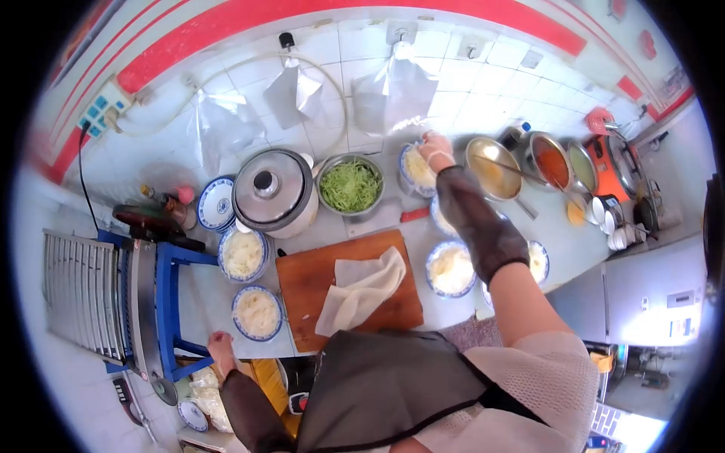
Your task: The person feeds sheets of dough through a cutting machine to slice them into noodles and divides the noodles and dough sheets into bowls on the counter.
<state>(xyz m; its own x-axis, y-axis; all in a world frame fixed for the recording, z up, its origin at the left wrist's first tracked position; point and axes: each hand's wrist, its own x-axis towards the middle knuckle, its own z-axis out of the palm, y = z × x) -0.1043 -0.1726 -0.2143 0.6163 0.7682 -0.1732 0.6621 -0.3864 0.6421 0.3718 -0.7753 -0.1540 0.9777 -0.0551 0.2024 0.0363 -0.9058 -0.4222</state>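
Note:
My right hand (436, 148), in a dark sleeve cover, reaches to the back of the counter. Its curled fingers are at the rim of a blue-and-white bowl (408, 180) holding pale strands like noodles; what they grip is hidden. My left hand (221, 351) hangs by the counter's front edge beside a blue metal frame (172, 302), loosely closed with nothing visible in it. Close to it stands a bowl of pale noodles (257, 312), with another noodle bowl (243, 253) behind. A damp white cloth (361, 291) lies on the wooden cutting board (306, 283) between my arms.
Behind the board stand a lidded cooker (273, 189) and a metal bowl of shredded green vegetable (351, 185). Under my right forearm are more noodle bowls (451, 269). To the right are a broth pan (492, 167) and a red sauce pot (550, 160). Plastic bags (395, 90) hang on the wall.

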